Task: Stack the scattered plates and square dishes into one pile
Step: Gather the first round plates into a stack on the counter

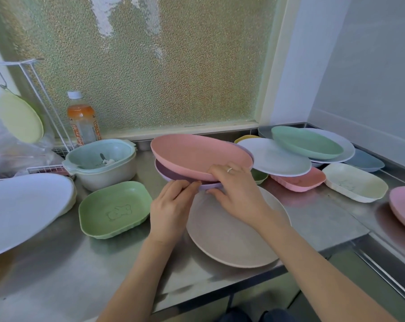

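Plates and square dishes lie scattered over a brushed steel table [85,263] below a pebbled glass window [150,66]. Largest in view is a white plate [22,210] at the left edge, smooth and matte. Next, a beige round plate [229,235] lies flat at the table's front edge. Above its far rim a pink oval plate [196,154] sits tilted on a lilac plate [173,176], both lifted off the table at the near side. The right hand [236,194] grips their near edges, fingers curled over the pink rim and thumb underneath; the left hand [171,205] pinches the lilac rim just beside it. To the right, a pale grey plate [276,159], a mint green plate [306,142] and a white one beneath it overlap in a loose heap, with a pink ribbed square dish [299,181] and a cream square dish [355,182] near them. A green square dish [114,209] with rounded corners and an embossed bear lies left of the hands. Behind it stands a pale bowl [103,168] holding a mint strainer, and a capped bottle [82,119].
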Motion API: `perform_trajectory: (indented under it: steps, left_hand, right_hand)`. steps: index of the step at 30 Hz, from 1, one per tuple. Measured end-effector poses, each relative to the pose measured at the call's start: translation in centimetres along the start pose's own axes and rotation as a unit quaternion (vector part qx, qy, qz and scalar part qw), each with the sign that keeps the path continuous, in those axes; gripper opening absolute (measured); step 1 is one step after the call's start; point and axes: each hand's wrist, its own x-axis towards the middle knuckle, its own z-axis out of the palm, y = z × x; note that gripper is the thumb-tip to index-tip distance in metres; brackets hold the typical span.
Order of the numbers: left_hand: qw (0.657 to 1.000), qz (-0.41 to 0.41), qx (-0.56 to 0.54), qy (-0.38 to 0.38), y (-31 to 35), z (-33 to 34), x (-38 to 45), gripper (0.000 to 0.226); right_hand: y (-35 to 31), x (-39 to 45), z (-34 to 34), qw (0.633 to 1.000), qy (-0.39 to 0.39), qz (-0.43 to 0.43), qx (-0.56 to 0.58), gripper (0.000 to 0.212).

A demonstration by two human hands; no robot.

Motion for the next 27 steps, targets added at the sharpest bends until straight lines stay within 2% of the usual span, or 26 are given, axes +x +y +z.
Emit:
perform_trajectory:
  steps: [9, 13, 16, 19, 20, 24, 27]
  left_hand:
    - [0.998, 0.059, -0.019, -0.002, 0.9, 0.1, -0.3, 0.048]
    - [0.997, 0.078, -0.025, -0.004, 1.1, -0.2, -0.6, 0.052]
    - [0.996, 0.084, -0.026, -0.007, 1.4, -0.3, -0.7, 0.042]
    - [0.995, 0.083, -0.048, 0.017, 2.0, -0.7, -0.4, 0.014]
    - [0.995, 0.073, -0.070, 0.020, 2.3, -1.0, -0.3, 0.007]
    - [0.994, 0.012, -0.105, 0.016, 2.7, -1.9, -0.1, 0.010]
    - [0.986, -0.134, -0.094, 0.038, 2.4, -1.9, 0.2, 0.015]
  right_hand:
    - [0.3, -1.7, -1.6, 1.000, -0.012, -0.008, -0.022, 0.018]
    - [0.4, -2.3, -1.8, 0.999, 0.020, 0.002, -0.032, 0.028]
    - [0.5, -2.6, -2.0, 0.998, 0.026, -0.003, -0.050, 0.030]
    - [0.4, -3.1, -2.2, 0.998, 0.020, -0.003, -0.066, 0.024]
    - [0.2, -3.3, -2.2, 0.997, 0.009, -0.005, -0.077, 0.022]
    - [-0.6, -3.8, -2.1, 0.993, -0.025, -0.021, -0.110, 0.021]
    - [-1.0, -4.0, -1.8, 0.993, -0.019, -0.020, -0.115, 0.024]
